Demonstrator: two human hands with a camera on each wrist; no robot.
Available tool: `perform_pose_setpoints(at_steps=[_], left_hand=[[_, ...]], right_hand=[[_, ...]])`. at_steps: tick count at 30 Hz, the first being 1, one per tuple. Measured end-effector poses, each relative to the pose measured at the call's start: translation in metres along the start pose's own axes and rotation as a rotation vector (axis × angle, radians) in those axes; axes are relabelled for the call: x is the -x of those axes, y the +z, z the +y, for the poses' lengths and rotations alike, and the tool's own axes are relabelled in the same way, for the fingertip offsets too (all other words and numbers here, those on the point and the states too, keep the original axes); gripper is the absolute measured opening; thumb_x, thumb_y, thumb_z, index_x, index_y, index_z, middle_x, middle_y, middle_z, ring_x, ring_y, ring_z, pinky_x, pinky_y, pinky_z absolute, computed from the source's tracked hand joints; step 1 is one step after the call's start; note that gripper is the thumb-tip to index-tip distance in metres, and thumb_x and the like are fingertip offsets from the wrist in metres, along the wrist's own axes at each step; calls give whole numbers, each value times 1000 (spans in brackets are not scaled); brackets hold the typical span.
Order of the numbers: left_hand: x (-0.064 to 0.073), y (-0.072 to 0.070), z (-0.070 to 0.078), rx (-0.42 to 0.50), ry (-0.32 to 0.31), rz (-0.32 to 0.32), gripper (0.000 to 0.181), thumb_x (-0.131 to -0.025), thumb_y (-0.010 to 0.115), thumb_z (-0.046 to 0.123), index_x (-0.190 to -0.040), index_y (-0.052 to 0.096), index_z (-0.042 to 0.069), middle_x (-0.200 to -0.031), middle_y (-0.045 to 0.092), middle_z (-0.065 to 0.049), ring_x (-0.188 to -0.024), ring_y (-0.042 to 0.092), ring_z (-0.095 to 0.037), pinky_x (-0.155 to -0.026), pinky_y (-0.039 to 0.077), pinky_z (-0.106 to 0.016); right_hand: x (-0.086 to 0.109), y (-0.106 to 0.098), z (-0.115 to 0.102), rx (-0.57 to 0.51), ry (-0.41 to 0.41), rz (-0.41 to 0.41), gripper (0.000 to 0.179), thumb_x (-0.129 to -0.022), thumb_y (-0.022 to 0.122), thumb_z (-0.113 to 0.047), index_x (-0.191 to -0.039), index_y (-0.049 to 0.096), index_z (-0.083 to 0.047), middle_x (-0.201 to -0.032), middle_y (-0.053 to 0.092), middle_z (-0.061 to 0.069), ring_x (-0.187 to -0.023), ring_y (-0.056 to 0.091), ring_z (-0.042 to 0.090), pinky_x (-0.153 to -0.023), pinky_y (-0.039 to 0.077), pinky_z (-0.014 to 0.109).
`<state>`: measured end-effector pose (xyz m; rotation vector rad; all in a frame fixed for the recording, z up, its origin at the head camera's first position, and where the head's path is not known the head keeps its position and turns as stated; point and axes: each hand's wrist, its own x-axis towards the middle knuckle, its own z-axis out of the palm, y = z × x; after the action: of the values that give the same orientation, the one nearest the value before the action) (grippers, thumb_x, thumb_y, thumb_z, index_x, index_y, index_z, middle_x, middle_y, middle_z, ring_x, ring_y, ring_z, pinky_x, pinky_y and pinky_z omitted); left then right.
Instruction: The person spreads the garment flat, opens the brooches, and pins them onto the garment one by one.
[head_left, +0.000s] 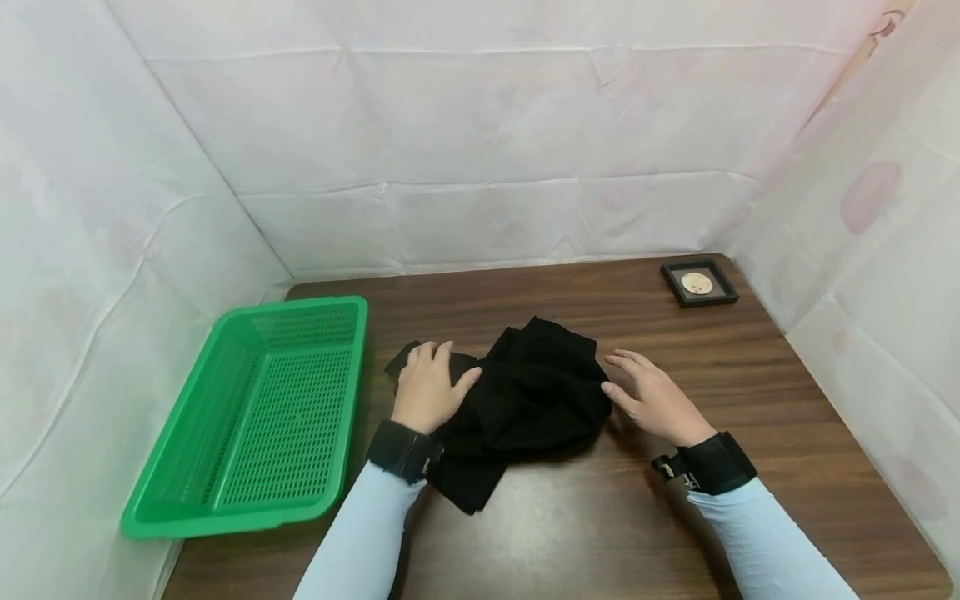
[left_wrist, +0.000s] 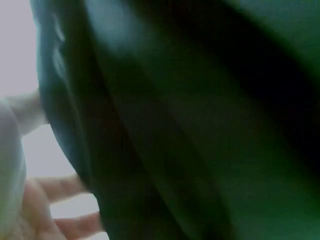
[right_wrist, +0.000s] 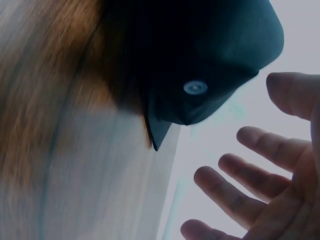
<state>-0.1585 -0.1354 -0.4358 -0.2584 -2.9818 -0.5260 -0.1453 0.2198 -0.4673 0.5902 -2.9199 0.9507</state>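
A crumpled black garment (head_left: 540, 400) lies bunched on the wooden table. In the right wrist view, a round button (right_wrist: 195, 87) shows on its dark cloth. My left hand (head_left: 429, 390) rests over the garment's left part, fingers spread and thumb apart. Dark folds fill most of the left wrist view, and the fingertips (left_wrist: 75, 225) there are partly hidden by cloth. At the garment's right edge is my right hand (head_left: 658, 400), with its fingers apart and relaxed. The right wrist view shows a gap between those fingers and the cloth.
A green plastic basket (head_left: 351, 392) stands at the table's left side, close to my left forearm. Near the back right corner lies a small black-framed box (head_left: 731, 293) with a round cream disc (head_left: 697, 283) inside. White sheets (head_left: 480, 125) hang around the wooden table (head_left: 570, 533).
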Motion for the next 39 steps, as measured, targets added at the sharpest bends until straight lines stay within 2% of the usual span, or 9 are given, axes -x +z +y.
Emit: perform_pose_setpoints(at_steps=[4,9,13,16,22,28,30,35,39], left_hand=[[-26,-6,17,-13,51,-161,67,-95,51,54,-140,48,4,-136,50,-19,-127,46,-33,-104,37,-47],[-66,-9,32,-21,103,-365,59,-98,48,48,-140,49,7,-133,56,-11,-118,56,-28,-98,44,-42],[-95,6,28,-7,127,-473,51,-100,48,41,-137,52,5,-133,57,-10,-117,57,-27,-98,44,-40],[-107,25,17,-28,129,-531,43,-100,51,35,-130,59,6,-126,61,-11,-112,59,-25,-95,46,-39],[-107,47,0,-58,99,-628,26,-94,63,25,-112,70,8,-103,68,-6,-87,62,-18,-79,50,-35],[-99,53,-2,-40,192,-643,11,-89,67,18,-97,69,11,-83,65,-3,-75,59,-17,-72,48,-32],[-96,54,-1,-54,192,-642,13,-88,68,24,-94,68,13,-82,64,-1,-75,58,-16,-71,48,-30],[-93,56,-1,-114,118,-658,31,-82,71,41,-87,67,11,-82,63,-1,-74,58,-17,-69,48,-32],[-92,59,-1,-116,148,-669,19,-83,70,28,-80,63,11,-77,60,0,-70,55,-17,-66,45,-31]], right_hand=[[-1,5,1,-15,-5,-12,54,-100,51,-38,-139,47,-2,-145,39,20,-130,40,39,-99,36,57],[1,9,2,-21,7,-15,54,-100,51,-38,-138,47,-1,-145,39,20,-129,42,39,-98,38,57],[1,12,1,-24,15,-32,54,-100,51,-39,-139,47,-2,-145,39,21,-129,42,40,-98,38,58],[1,13,0,-26,16,-44,55,-99,51,-40,-139,47,-2,-145,39,21,-129,42,40,-98,38,58],[1,14,-1,-22,14,-46,55,-99,51,-40,-139,47,-3,-145,39,20,-130,41,40,-99,37,58],[2,13,0,-20,18,-45,53,-99,52,-38,-139,48,-3,-145,40,20,-130,40,40,-99,37,58],[2,13,0,-21,18,-47,53,-99,52,-38,-139,48,-3,-145,40,20,-130,40,40,-99,37,58],[2,13,1,-21,13,-47,52,-99,52,-37,-138,49,-3,-145,40,21,-130,41,39,-99,37,57],[2,13,3,-20,9,-45,52,-99,52,-38,-138,49,-3,-145,40,21,-130,41,40,-99,37,57]])
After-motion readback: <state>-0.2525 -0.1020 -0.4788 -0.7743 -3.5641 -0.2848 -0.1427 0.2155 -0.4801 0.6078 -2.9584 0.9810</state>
